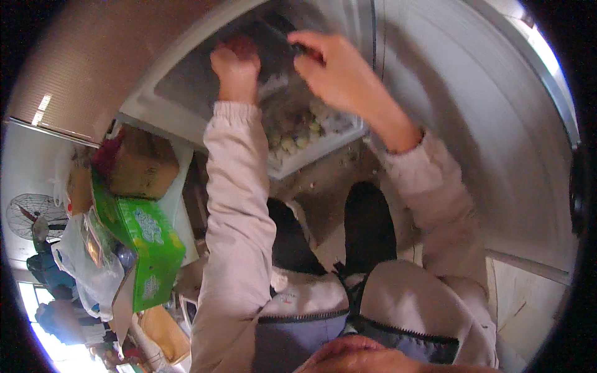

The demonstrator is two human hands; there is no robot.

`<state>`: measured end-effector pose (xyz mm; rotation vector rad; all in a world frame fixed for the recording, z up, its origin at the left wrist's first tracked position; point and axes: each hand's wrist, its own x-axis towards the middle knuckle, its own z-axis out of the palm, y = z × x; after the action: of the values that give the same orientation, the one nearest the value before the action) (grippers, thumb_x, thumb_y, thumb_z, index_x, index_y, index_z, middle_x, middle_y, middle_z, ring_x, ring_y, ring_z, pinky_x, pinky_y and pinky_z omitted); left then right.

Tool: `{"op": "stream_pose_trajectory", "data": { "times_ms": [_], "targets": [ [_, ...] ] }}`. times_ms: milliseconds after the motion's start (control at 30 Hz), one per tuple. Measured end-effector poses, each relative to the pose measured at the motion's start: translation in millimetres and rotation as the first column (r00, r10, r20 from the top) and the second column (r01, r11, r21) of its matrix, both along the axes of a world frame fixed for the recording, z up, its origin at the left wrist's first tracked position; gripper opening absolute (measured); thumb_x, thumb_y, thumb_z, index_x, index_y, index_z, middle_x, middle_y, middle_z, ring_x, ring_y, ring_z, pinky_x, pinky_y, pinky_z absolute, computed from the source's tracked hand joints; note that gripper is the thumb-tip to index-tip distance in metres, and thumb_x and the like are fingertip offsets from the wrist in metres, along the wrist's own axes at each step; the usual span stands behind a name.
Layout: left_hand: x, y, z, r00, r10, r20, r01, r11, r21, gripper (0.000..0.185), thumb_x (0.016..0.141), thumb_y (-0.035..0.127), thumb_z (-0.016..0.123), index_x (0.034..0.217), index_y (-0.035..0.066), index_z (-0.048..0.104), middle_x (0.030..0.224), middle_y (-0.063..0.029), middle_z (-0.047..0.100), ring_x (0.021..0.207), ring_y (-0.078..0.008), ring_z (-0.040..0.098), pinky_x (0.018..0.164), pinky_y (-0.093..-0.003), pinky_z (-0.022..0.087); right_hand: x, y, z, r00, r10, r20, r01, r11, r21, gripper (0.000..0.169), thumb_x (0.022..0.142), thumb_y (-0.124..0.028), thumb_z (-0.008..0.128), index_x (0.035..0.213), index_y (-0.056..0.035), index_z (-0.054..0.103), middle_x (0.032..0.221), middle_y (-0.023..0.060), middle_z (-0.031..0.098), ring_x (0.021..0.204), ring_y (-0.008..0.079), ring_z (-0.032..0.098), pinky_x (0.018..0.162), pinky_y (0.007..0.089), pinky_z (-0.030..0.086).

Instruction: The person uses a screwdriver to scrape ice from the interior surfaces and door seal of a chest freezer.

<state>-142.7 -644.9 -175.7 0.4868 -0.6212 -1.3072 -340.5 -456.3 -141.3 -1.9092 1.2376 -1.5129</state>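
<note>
Both my hands reach into the lower part of a white-lined cabinet (186, 116) that looks like a refrigerator or freezer. My right hand (340, 70) is curled around a small dark object (298, 48), perhaps a handle; its far end is unclear. To its left, my left hand (237, 63) is bent into a fist; blur and shadow hide its fingers and anything in them. Below the hands, a pale-rimmed drawer or tray (322, 149) holds several small, round, pale-green items (291, 142), partly covered by my left sleeve.
A large white door panel (466, 116) stands at the right. My dark shoes (371, 224) are on the floor below the drawer. At left are a brown cardboard box (144, 163), a green printed carton (156, 252), a white plastic bag (86, 261) and a fan (35, 217).
</note>
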Motion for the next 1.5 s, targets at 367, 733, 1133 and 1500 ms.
{"op": "stream_pose_trajectory", "data": {
  "times_ms": [367,733,1133,1500],
  "targets": [
    [-18,-18,-49,0.578,0.239,0.78,-0.057,0.966,-0.254,0.043,0.094,0.022,0.047,0.13,-0.002,0.046,0.123,-0.0168,0.055,0.112,-0.03,0.053,0.097,-0.0402,0.041,-59,112,-103,0.792,-0.145,0.593,-0.273,0.785,0.556,0.045,0.092,-0.011,0.053,0.137,-0.0088,0.048,0.072,0.0019,0.058,0.046,0.0074,0.046,0.038,0.0228,0.035],
    [-186,-7,-90,0.098,0.442,0.892,0.146,0.88,-0.452,0.04,0.092,0.01,0.047,0.13,-0.005,0.048,0.128,-0.0236,0.054,0.121,-0.0344,0.052,0.1,-0.0382,0.041,-69,123,-107,0.69,-0.284,0.666,-0.182,0.822,0.539,0.045,0.094,-0.017,0.052,0.138,-0.0109,0.047,0.081,0.0041,0.06,0.057,0.0103,0.055,0.046,0.0237,0.042],
    [-99,82,-107,0.585,0.184,0.79,0.181,0.92,-0.348,0.026,0.094,0.005,0.052,0.119,0.003,0.059,0.106,-0.015,0.069,0.095,-0.0221,0.068,0.082,-0.032,0.051,-55,0,-99,0.492,-0.106,0.864,-0.426,0.836,0.346,0.041,0.094,-0.02,0.053,0.134,-0.0116,0.048,0.086,0.0072,0.06,0.066,0.0152,0.057,0.053,0.0276,0.046],
    [-116,91,-135,0.449,0.237,0.861,0.265,0.886,-0.381,0.023,0.091,0.007,0.055,0.113,0.004,0.062,0.101,-0.0147,0.069,0.089,-0.0305,0.067,0.076,-0.0359,0.051,-58,-23,-121,0.041,0.034,0.999,-0.637,0.771,0.0,0.031,0.092,-0.019,0.057,0.123,-0.0137,0.053,0.084,0.004,0.053,0.062,0.0113,0.045,0.05,0.0239,0.038]
  ]
}}
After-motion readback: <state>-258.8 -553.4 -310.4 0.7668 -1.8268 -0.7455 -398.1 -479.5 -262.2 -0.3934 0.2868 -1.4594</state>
